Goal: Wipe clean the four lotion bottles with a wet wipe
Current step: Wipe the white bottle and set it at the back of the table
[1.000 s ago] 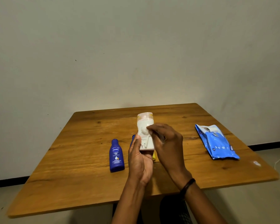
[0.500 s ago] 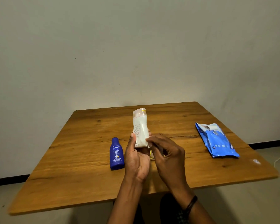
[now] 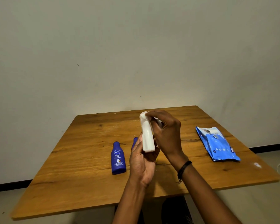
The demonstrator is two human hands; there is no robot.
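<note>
My left hand (image 3: 141, 160) grips the lower end of a white lotion bottle (image 3: 147, 136), held upright over the middle of the wooden table (image 3: 81, 160). At the bottle's cap end, my right hand (image 3: 166, 133) pinches a white wet wipe (image 3: 158, 122) against it. A dark blue lotion bottle (image 3: 118, 157) lies flat on the table to the left. Just the top of a second blue bottle (image 3: 135, 141) shows behind my left hand. A yellow sliver of another item (image 3: 156, 159) peeks out under my hands; the rest is hidden.
A blue pack of wet wipes (image 3: 217, 144) lies on the right side of the table, its flap open. A small white scrap (image 3: 257, 164) sits near the right front corner. The table stands against a plain wall.
My right hand has slid up from the bottle's base to its cap with the wipe. The left hand has kept hold of the bottle's lower end.
</note>
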